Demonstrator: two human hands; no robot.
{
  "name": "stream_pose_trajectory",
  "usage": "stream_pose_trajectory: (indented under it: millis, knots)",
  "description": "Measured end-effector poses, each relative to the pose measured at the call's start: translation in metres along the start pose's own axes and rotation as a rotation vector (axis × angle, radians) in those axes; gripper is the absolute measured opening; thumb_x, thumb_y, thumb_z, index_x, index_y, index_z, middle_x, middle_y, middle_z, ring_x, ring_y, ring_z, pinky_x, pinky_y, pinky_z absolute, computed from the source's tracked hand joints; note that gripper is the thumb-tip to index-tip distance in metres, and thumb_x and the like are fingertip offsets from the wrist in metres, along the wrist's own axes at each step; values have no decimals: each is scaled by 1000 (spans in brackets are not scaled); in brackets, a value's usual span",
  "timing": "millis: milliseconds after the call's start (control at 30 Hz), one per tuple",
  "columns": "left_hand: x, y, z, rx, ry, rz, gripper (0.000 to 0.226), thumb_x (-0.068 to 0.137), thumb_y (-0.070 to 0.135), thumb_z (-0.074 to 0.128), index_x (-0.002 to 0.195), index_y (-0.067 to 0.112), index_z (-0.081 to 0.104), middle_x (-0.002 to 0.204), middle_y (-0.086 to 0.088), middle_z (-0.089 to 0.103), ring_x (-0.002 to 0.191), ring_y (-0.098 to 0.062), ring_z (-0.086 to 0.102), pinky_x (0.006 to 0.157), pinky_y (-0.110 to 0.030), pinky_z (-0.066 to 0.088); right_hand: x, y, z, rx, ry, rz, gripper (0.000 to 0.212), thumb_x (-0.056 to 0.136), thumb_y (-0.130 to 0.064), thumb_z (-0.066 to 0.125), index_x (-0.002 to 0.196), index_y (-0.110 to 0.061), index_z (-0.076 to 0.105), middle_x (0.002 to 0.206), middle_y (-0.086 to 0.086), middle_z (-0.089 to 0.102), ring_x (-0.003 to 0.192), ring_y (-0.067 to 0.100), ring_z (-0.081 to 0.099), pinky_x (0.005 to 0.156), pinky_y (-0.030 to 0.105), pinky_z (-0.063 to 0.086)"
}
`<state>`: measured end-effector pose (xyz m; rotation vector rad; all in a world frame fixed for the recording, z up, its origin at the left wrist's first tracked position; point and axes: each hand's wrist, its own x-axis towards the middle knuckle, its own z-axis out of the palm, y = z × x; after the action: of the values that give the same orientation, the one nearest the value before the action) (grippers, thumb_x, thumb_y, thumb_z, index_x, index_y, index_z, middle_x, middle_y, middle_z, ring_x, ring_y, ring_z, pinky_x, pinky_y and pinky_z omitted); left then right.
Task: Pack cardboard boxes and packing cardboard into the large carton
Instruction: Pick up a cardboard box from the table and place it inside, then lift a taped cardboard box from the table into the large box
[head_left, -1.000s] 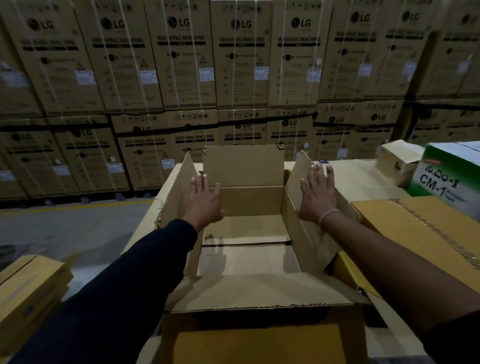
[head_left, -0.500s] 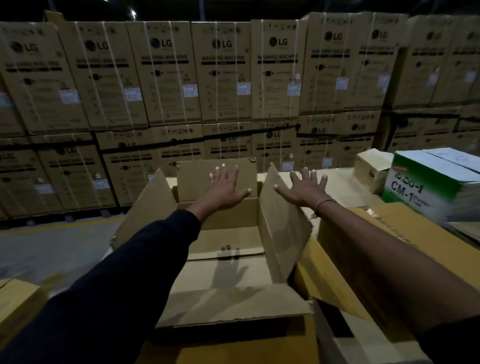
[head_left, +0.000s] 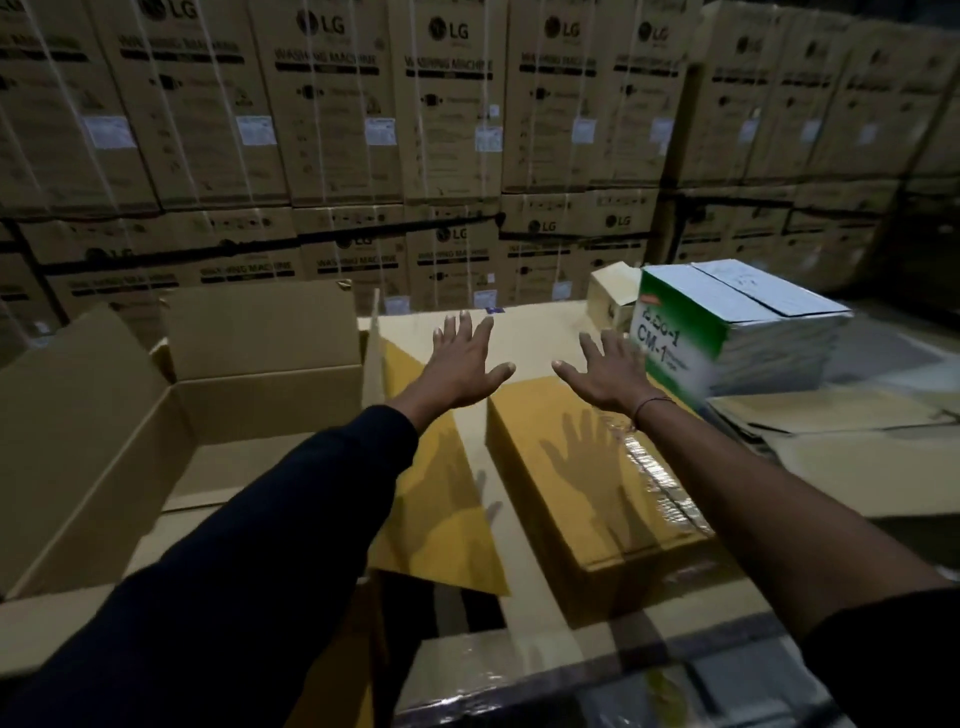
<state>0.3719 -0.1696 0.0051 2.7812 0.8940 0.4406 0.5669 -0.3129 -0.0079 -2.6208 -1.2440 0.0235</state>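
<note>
Left hand (head_left: 460, 364): fingers straight and spread, palm down, holding nothing; dark long sleeve (head_left: 249, 545) on its arm; raised above the flat cardboard surface (head_left: 530, 338) ahead.

Right hand (head_left: 608, 376): fingers likewise straight and spread, holding nothing; thin band at the wrist, forearm bare; raised just beside the left hand, thumbs pointing toward each other with a gap between.

Large carton (head_left: 104, 457): open, to the left of the left hand and under its sleeve; four flaps standing or leaning outward; the right flap (head_left: 421, 467), yellow-brown on its outer face, passes below the left forearm; what lies inside cannot be told beyond a bare cardboard floor.

Sealed cardboard box (head_left: 587, 493): directly beneath the right hand, closed with clear tape along its right edge; shadows of both hands fall on it and on the flap.

Green-and-white box (head_left: 727, 332): marked "CM-1", just right of the right hand, beyond its fingertips.

Small tan box (head_left: 613, 296): behind the green-and-white box, ahead of the right hand.

Flattened cardboard sheets (head_left: 831, 415): right of the right forearm, lying stacked.

Stacked washing-machine cartons (head_left: 441, 130): well beyond both hands, filling the background wall.
</note>
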Motion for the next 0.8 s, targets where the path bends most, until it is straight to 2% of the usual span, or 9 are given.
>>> stream_pose_trajectory:
  millis: [167, 367, 500, 533, 600, 667, 733, 800]
  knots:
    - [7, 60, 71, -112, -73, -120, 85, 103, 57, 46, 166, 16, 6, 171, -22, -8, 158, -42, -10, 127, -55, 0, -8, 86, 14, -77, -117, 53, 89, 99, -76, 30, 168, -25, 6, 175, 14, -6, 160, 41, -6, 126, 62, 1]
    - [-10, 94, 149, -201, -204, -311, 91, 101, 59, 51, 165, 14, 4, 167, -29, -19, 154, -50, -16, 125, -62, 0, -19, 160, 32, -118, -254, 154, 89, 99, -76, 33, 168, -28, 6, 174, 16, -8, 158, 46, -6, 124, 67, 0]
    - [-17, 103, 179, -331, -280, -492, 104, 93, 64, 61, 163, 15, 2, 165, -27, -27, 152, -55, -15, 120, -71, 13, -21, 196, 44, -98, -302, 208, 88, 97, -76, 39, 167, -32, 11, 172, 21, -5, 156, 50, 3, 125, 65, 10]
    - [-18, 103, 184, -359, -294, -532, 106, 91, 65, 64, 163, 17, 2, 165, -28, -26, 152, -58, -9, 120, -71, 18, -22, 202, 46, -92, -313, 218, 88, 96, -77, 41, 167, -32, 13, 171, 23, -2, 155, 51, 7, 124, 64, 14]
    - [-18, 103, 192, -416, -306, -571, 109, 88, 66, 67, 162, 19, 1, 165, -32, -19, 147, -60, 20, 117, -63, 34, -22, 211, 50, -116, -318, 217, 89, 93, -80, 41, 165, -34, 17, 168, 26, 7, 153, 51, 14, 123, 61, 21]
    - [-17, 104, 196, -457, -296, -568, 110, 87, 65, 68, 160, 19, 1, 163, -36, 1, 135, -54, 45, 110, -53, 46, -21, 214, 54, -138, -299, 215, 92, 89, -85, 43, 164, -37, 19, 166, 27, 16, 152, 49, 20, 121, 58, 24]
    - [-15, 105, 199, -455, -275, -558, 110, 86, 66, 69, 159, 19, 0, 156, -32, 21, 128, -49, 51, 104, -49, 49, -20, 213, 56, -128, -271, 221, 97, 84, -89, 45, 163, -39, 23, 164, 28, 22, 150, 49, 24, 120, 57, 25]
    - [-14, 103, 199, -426, -251, -567, 112, 85, 67, 70, 160, 18, 2, 150, -28, 30, 125, -46, 53, 100, -48, 50, -21, 211, 59, -109, -254, 226, 100, 79, -92, 49, 161, -39, 27, 162, 29, 26, 149, 49, 26, 120, 56, 26]
